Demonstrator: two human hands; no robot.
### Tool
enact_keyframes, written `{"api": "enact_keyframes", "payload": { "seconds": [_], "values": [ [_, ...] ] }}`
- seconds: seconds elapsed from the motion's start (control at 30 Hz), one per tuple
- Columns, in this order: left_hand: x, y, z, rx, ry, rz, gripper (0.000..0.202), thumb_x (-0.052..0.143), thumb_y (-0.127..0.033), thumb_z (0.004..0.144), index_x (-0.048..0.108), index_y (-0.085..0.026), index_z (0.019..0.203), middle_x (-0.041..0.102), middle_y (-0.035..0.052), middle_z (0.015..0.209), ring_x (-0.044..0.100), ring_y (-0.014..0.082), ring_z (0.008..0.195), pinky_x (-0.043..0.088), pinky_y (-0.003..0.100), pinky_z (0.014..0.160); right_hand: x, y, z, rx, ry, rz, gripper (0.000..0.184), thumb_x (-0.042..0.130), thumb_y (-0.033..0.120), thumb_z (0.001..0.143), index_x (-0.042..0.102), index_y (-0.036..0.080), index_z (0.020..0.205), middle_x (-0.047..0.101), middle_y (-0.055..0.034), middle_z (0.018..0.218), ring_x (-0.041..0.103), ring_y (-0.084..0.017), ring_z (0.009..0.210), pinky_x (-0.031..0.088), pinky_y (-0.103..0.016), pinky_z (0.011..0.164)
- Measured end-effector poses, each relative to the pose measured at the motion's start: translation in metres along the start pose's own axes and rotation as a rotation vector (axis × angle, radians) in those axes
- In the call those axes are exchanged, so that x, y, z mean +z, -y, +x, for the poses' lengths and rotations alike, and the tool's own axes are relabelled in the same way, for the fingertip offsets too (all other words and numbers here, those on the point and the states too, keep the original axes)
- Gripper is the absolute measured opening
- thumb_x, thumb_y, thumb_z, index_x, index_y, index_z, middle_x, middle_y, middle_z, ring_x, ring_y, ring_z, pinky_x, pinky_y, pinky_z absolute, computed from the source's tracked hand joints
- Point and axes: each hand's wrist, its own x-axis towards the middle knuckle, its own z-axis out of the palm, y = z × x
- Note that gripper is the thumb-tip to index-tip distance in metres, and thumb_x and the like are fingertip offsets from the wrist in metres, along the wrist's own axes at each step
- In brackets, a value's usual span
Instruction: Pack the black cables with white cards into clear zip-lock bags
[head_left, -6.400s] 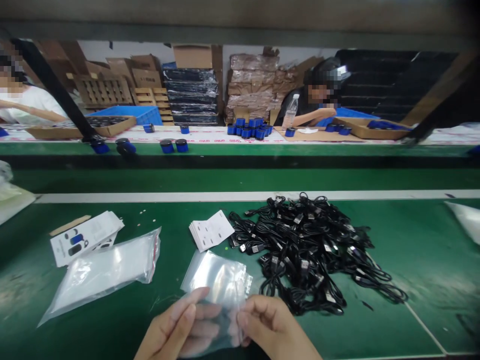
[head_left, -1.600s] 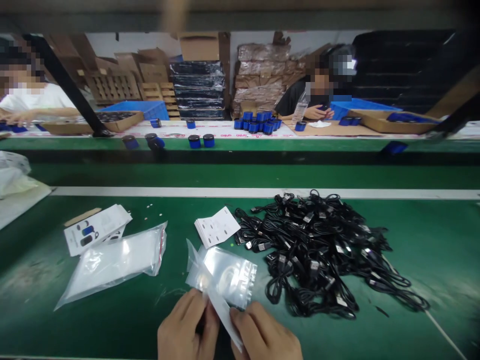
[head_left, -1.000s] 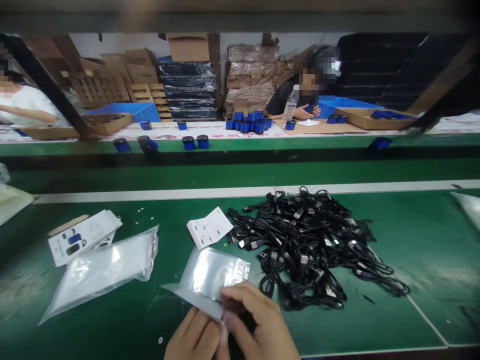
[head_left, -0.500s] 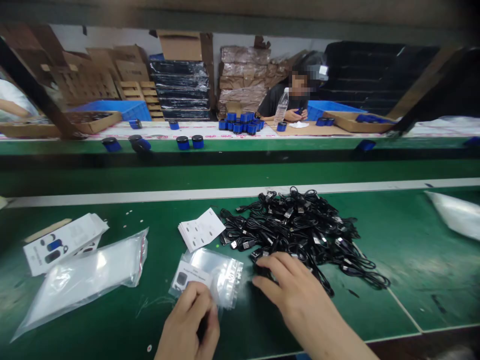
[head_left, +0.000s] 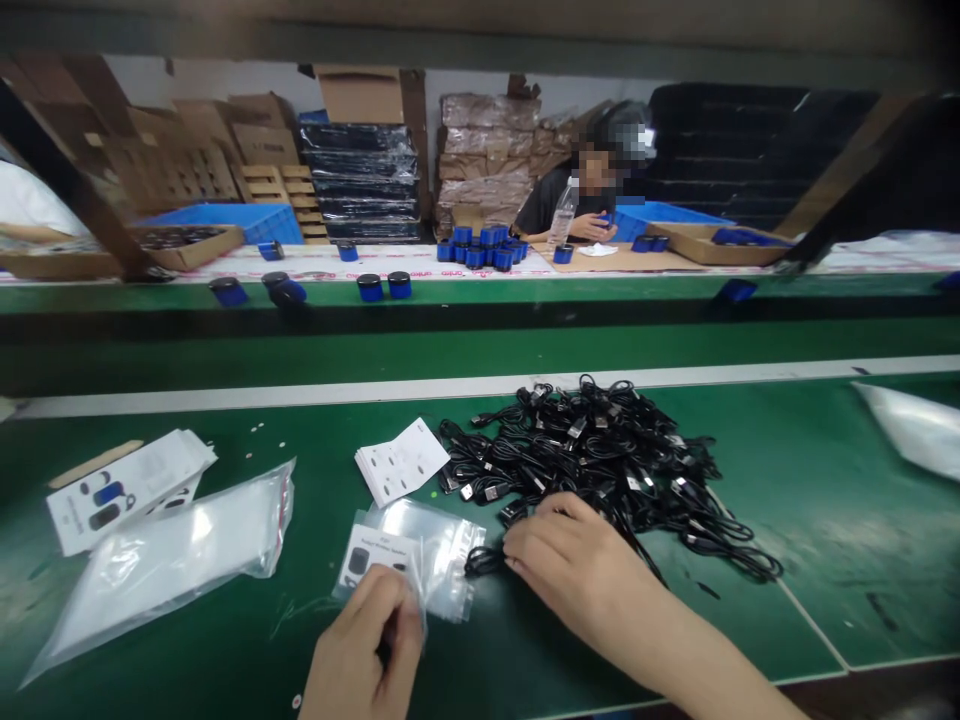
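My left hand [head_left: 364,655] is closed on the near edge of a small clear zip bag [head_left: 390,568] with a printed white card inside, lying on the green belt. My right hand [head_left: 574,565] rests at the near edge of a big pile of coiled black cables [head_left: 600,475], fingers curled over one coiled black cable [head_left: 480,562] beside the bag. A small stack of white cards [head_left: 401,460] lies just beyond the bag.
A stack of clear bags [head_left: 161,565] and printed leaflets [head_left: 124,485] lie at left. Another clear bag [head_left: 911,430] sits at far right. Across the conveyor [head_left: 480,350], blue round items [head_left: 480,248] stand on a bench where a person [head_left: 574,195] sits among cartons.
My hands finished slipping the card into the bag. My right hand let go of it and reached right to the cable pile, drawing one coiled cable toward the bag. My left hand kept the bag.
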Motion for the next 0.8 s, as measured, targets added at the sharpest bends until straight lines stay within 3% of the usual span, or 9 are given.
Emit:
{"api": "enact_keyframes", "payload": {
  "seconds": [0.13, 0.23, 0.33, 0.47, 0.57, 0.63, 0.67, 0.73, 0.8],
  "values": [
    [-0.003, 0.002, -0.005, -0.206, -0.026, -0.181, 0.032, 0.032, -0.040, 0.096, 0.047, -0.025, 0.072, 0.061, -0.0051, 0.056, 0.063, 0.0131, 0.050, 0.051, 0.018, 0.050, 0.012, 0.031, 0.005, -0.003, 0.131, 0.170, 0.017, 0.048, 0.014, 0.093, 0.064, 0.017, 0.089, 0.067, -0.0028, 0.081, 0.061, -0.016, 0.069, 0.047, -0.027, 0.060],
    [0.001, 0.000, -0.008, -0.197, -0.178, -0.098, 0.027, 0.035, -0.039, 0.094, 0.045, -0.027, 0.072, 0.053, -0.0091, 0.047, 0.057, 0.0132, 0.040, 0.044, 0.019, 0.042, 0.030, 0.050, 0.010, 0.034, 0.034, 0.362, 0.021, 0.046, 0.017, 0.094, 0.068, 0.018, 0.093, 0.069, -0.0057, 0.083, 0.064, -0.018, 0.073, 0.050, -0.026, 0.062],
    [0.006, -0.004, -0.010, -0.141, -0.354, 0.034, 0.026, 0.038, -0.033, 0.093, 0.038, -0.028, 0.067, 0.043, -0.0117, 0.040, 0.048, 0.0128, 0.031, 0.037, 0.020, 0.037, 0.045, 0.064, 0.011, 0.293, -0.055, 0.743, 0.032, 0.041, 0.032, 0.097, 0.070, 0.019, 0.093, 0.070, -0.0059, 0.076, 0.066, -0.017, 0.066, 0.052, -0.025, 0.059],
    [0.011, -0.006, -0.012, -0.026, -0.456, 0.110, 0.022, 0.039, -0.027, 0.090, 0.040, -0.028, 0.068, 0.044, -0.0117, 0.041, 0.044, 0.0125, 0.028, 0.032, 0.021, 0.036, 0.058, 0.077, 0.009, 0.741, 0.063, 1.195, 0.052, 0.031, 0.055, 0.095, 0.065, 0.019, 0.077, 0.065, -0.0019, 0.059, 0.061, -0.013, 0.047, 0.045, -0.019, 0.042],
    [0.013, -0.004, -0.015, 0.004, -0.455, 0.123, 0.020, 0.041, -0.026, 0.088, 0.042, -0.029, 0.069, 0.046, -0.0112, 0.042, 0.043, 0.0131, 0.029, 0.029, 0.023, 0.036, 0.060, 0.078, 0.008, 0.862, 0.195, 1.271, 0.037, 0.049, 0.048, 0.088, 0.061, 0.019, 0.068, 0.058, 0.0030, 0.049, 0.055, -0.010, 0.042, 0.039, -0.016, 0.039],
    [0.013, -0.003, -0.015, 0.011, -0.442, 0.122, 0.020, 0.041, -0.026, 0.089, 0.042, -0.029, 0.069, 0.046, -0.0112, 0.042, 0.042, 0.0129, 0.029, 0.028, 0.023, 0.037, 0.056, 0.075, 0.008, 0.847, 0.214, 1.129, 0.010, 0.062, 0.027, 0.078, 0.066, 0.019, 0.073, 0.064, 0.0015, 0.056, 0.061, -0.012, 0.050, 0.045, -0.017, 0.046],
    [0.013, -0.002, -0.015, 0.012, -0.433, 0.118, 0.021, 0.041, -0.027, 0.089, 0.042, -0.029, 0.068, 0.045, -0.0113, 0.043, 0.042, 0.0127, 0.029, 0.028, 0.023, 0.037, 0.055, 0.074, 0.008, 0.801, 0.218, 1.034, 0.008, 0.063, 0.017, 0.071, 0.069, 0.020, 0.076, 0.069, -0.0005, 0.063, 0.065, -0.014, 0.057, 0.049, -0.019, 0.051],
    [0.011, -0.001, -0.015, 0.006, -0.418, 0.108, 0.023, 0.040, -0.027, 0.090, 0.040, -0.028, 0.067, 0.043, -0.0118, 0.042, 0.043, 0.0121, 0.030, 0.029, 0.022, 0.037, 0.053, 0.071, 0.007, 0.645, 0.213, 0.871, 0.030, 0.061, 0.007, 0.063, 0.072, 0.019, 0.089, 0.074, -0.0048, 0.078, 0.070, -0.019, 0.067, 0.054, -0.024, 0.061],
    [0.007, 0.001, -0.014, -0.022, -0.386, 0.074, 0.025, 0.038, -0.027, 0.092, 0.039, -0.028, 0.067, 0.038, -0.0128, 0.042, 0.041, 0.0107, 0.029, 0.032, 0.020, 0.037, 0.057, 0.070, 0.005, 0.463, 0.141, 0.735, 0.040, 0.057, 0.007, 0.066, 0.069, 0.014, 0.104, 0.074, -0.0103, 0.089, 0.071, -0.021, 0.070, 0.057, -0.027, 0.062]
  ]
}}
